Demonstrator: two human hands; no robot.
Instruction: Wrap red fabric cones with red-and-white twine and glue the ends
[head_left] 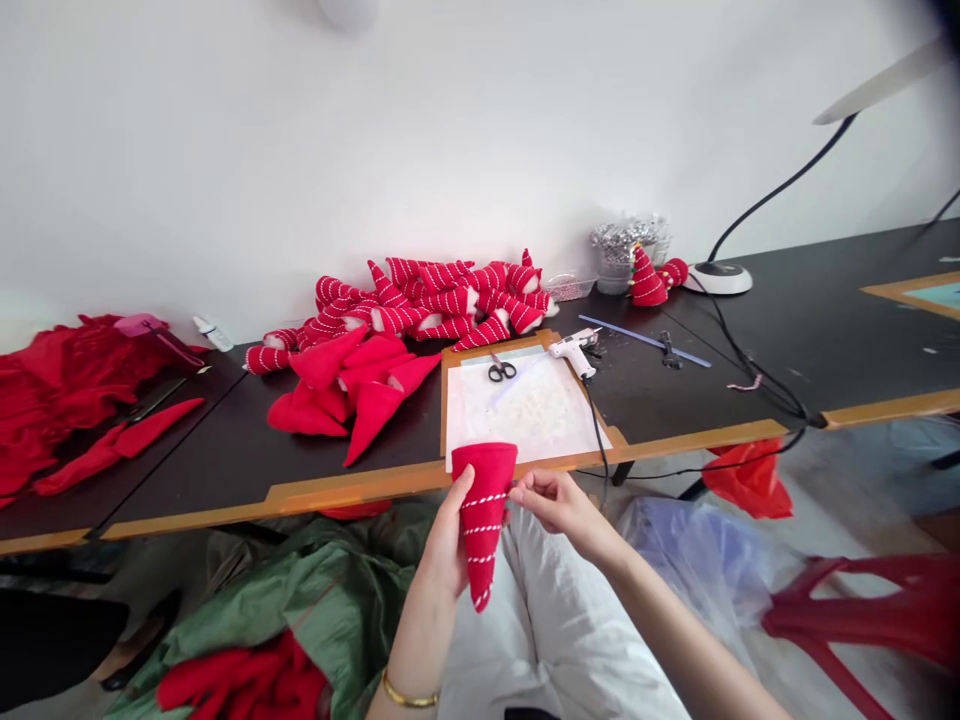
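Note:
A red felt cone [487,470] points tip-down over my lap, just in front of the table edge. White-and-red twisted cord [491,497] spirals around it from the tip to partway up; the wide upper part is plain red. My left hand [450,535] is closed around the cone's left side, thumb on the front. At the right side, my right hand [544,500] pinches with thumb and forefinger where the top turn of cord reaches the edge. The bit of cord between those fingertips is mostly hidden.
On the black table [622,400] lie a glue gun [574,352], scissors [502,370] on a white sheet [465,400], plain red cones [375,400] and a pile of corded cones [427,300]. A lamp [720,278] stands right; a power cable [598,415] hangs over the edge.

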